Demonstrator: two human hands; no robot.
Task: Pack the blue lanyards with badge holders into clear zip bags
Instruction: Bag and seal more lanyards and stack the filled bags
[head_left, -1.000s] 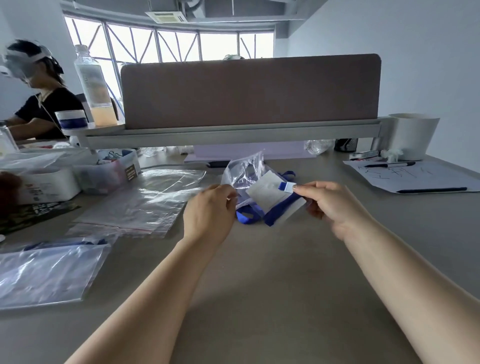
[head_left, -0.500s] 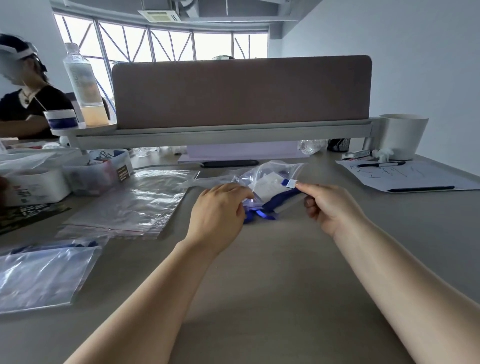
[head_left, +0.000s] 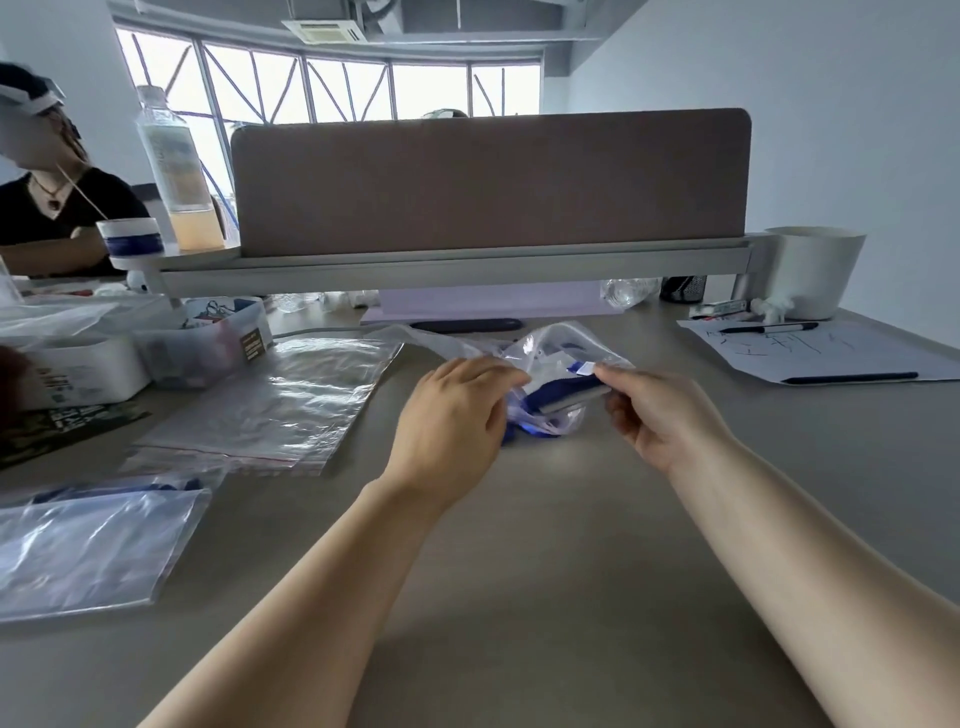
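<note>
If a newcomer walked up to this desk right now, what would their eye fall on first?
Mid-table, the two hands: the left hand grips a crumpled clear zip bag while the right hand pinches the blue lanyard that sits partly inside it. Behind them a wide brown divider panel spans the desk, and a stack of empty zip bags lies flat to the left.

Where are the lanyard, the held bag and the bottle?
lanyard (head_left: 563, 387): head view, middle of the blue strap.
bag (head_left: 553, 343): head view, clear upper wall.
bottle (head_left: 174, 156): head view, label.
</note>
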